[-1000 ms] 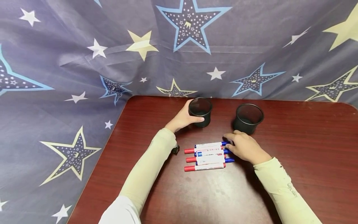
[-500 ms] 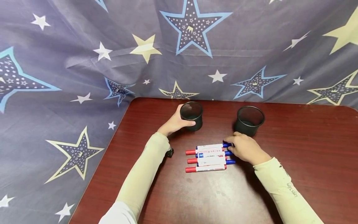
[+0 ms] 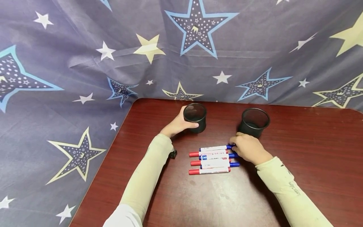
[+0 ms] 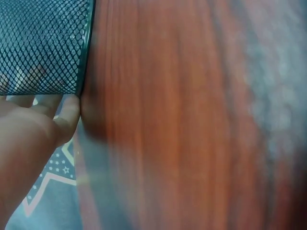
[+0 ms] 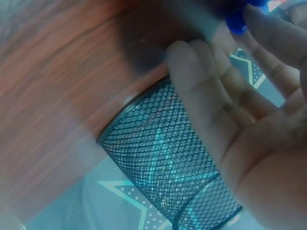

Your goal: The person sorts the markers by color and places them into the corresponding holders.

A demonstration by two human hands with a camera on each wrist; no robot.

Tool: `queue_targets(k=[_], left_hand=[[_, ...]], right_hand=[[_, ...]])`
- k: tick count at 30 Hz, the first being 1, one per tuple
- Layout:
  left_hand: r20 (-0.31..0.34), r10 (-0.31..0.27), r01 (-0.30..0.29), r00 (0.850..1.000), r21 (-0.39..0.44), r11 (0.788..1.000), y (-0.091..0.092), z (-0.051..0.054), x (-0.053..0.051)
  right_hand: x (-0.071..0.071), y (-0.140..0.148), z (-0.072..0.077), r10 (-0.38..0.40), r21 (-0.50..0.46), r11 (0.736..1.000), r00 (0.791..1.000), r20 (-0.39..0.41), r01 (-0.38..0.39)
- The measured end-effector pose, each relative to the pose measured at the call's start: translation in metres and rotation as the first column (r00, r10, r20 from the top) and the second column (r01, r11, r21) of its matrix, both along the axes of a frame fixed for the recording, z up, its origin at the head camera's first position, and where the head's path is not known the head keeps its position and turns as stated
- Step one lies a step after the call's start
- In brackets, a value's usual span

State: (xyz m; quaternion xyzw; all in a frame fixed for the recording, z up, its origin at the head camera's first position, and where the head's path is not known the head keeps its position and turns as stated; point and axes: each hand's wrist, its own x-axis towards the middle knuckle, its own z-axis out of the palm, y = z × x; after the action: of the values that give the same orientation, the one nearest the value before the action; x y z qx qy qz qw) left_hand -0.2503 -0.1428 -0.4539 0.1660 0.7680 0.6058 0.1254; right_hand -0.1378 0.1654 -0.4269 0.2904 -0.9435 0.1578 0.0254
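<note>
My left hand point(image 3: 179, 123) grips the left black mesh cup point(image 3: 200, 125) from its left side, thumb across the front; the left wrist view shows the fingers point(image 4: 69, 112) along the mesh point(image 4: 41, 48). Several red-capped and blue-capped white markers point(image 3: 214, 170) lie in a stacked row. At the far end of the row, my right hand point(image 3: 250, 148) pinches the blue cap of the farthest marker point(image 3: 213, 148). In the right wrist view the blue cap point(image 5: 236, 22) shows at the thumb, and the other fingers point(image 5: 196, 81) lie beside the right mesh cup point(image 5: 153, 139).
The right black mesh cup point(image 3: 250, 130) stands upright just behind my right hand. A brown wooden table point(image 3: 312, 151) carries everything, with a star-patterned cloth point(image 3: 181, 69) hanging behind it and on the left. A small dark object point(image 3: 173, 154) shows under my left wrist.
My left hand has moved left with its cup, farther from the right cup. The right fingers have closed in on the farthest marker's blue cap. The markers lie as before.
</note>
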Motion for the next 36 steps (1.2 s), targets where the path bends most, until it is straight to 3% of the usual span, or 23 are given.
queue_targets(k=[10, 16, 21, 26, 36], left_hand=[[0.057, -0.025, 0.020, 0.998, 0.090, 0.996, 0.000, -0.001, 0.001], [0.052, -0.048, 0.043, 0.997, 0.096, 0.994, 0.001, -0.002, 0.001], [0.034, -0.034, 0.031, 0.999, 0.081, 0.996, 0.002, -0.002, 0.000], [0.031, -0.027, 0.025, 0.999, 0.073, 0.997, 0.002, -0.001, 0.000], [0.042, -0.038, 0.035, 0.998, 0.089, 0.995, 0.004, 0.001, 0.001]], right_hand=[[-0.002, -0.002, -0.005, 0.003, 0.029, 1.000, 1.000, -0.025, -0.003], [-0.003, 0.004, -0.007, 0.017, 0.003, 1.000, 0.999, -0.037, -0.017], [-0.004, 0.007, -0.005, 0.045, -0.031, 0.998, 0.998, -0.037, -0.046], [-0.003, 0.008, -0.001, 0.050, -0.063, 0.997, 0.998, -0.038, -0.053], [0.000, 0.004, 0.014, -0.009, -0.093, 0.996, 1.000, -0.002, 0.008]])
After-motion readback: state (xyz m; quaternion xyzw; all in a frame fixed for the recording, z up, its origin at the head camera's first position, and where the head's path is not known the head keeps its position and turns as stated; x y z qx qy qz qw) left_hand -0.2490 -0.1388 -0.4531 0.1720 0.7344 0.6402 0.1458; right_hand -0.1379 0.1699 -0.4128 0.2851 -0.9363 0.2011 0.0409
